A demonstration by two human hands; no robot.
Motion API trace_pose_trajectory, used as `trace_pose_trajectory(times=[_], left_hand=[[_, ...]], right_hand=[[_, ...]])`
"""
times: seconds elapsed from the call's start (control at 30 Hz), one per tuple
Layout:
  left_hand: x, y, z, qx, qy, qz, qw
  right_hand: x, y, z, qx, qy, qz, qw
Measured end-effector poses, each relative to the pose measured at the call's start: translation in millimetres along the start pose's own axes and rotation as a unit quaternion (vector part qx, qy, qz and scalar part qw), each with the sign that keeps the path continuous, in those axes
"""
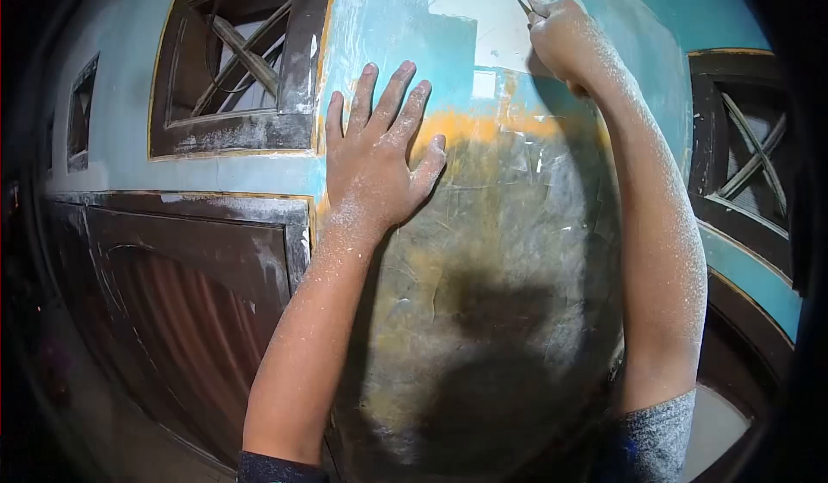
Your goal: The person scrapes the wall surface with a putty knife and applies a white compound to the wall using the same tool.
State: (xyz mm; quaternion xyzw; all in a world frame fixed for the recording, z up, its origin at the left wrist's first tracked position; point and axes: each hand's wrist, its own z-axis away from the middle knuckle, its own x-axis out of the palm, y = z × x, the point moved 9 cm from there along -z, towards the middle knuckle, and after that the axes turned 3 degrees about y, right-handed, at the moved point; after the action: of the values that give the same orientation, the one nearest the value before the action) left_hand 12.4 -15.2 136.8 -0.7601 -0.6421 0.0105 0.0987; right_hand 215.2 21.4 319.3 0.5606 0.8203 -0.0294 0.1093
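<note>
My left hand lies flat on the wall with its fingers spread and white dust on the skin. Higher up and to the right, my right hand is closed around a scraper. Only the scraper's thin dark blade shows, pointing up and left near the wall; its handle is hidden in my fist. Beside the blade is a white patch with jagged edges in the turquoise paint. Below that, an orange band gives way to a rough, stained grey-brown surface. Dust also coats my right forearm.
On the left, a dark window frame with crossed slats stands above a dark wooden panel with a reddish curtain. Another dark frame with crossed slats is at the right. My shadow falls on the lower wall.
</note>
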Motion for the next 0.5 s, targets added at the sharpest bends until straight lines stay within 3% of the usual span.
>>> trace_pose_trajectory(times=[0.03,0.1,0.23,0.3,0.33,0.37,0.4,0.43,0.5], left_hand=[[0.4,0.2,0.4,0.002,0.003,-0.003,1.000],[1.6,-0.4,1.0,0.000,0.003,-0.002,1.000],[1.0,-0.3,1.0,0.001,0.008,-0.001,1.000],[-0.7,0.7,0.4,0.001,0.007,0.000,1.000],[-1.4,0.8,0.0,0.001,0.010,0.005,1.000],[-2.0,0.4,0.3,0.000,0.012,0.009,1.000],[-1.7,0.3,0.4,-0.001,0.010,0.009,1.000],[-1.1,0.2,0.9,-0.001,0.015,0.012,1.000],[-1.6,0.2,0.5,0.003,0.016,0.015,1.000]], right_hand=[[6.7,1.7,-7.9,0.038,-0.048,0.090,0.994],[6.4,-2.0,-3.8,0.024,-0.073,0.063,0.995],[-6.2,-13.7,3.6,-0.012,-0.007,0.044,0.999],[14.3,-2.0,-3.7,0.062,-0.143,0.134,0.979],[12.5,-23.8,-4.9,-0.128,-0.078,0.297,0.943],[8.6,-63.9,17.2,-0.309,-0.009,0.438,0.844],[2.8,-52.5,14.5,-0.145,-0.107,0.309,0.934],[-20.7,-63.9,26.6,-0.147,0.057,0.248,0.956],[-15.7,-42.1,17.0,0.013,-0.048,0.122,0.991]])
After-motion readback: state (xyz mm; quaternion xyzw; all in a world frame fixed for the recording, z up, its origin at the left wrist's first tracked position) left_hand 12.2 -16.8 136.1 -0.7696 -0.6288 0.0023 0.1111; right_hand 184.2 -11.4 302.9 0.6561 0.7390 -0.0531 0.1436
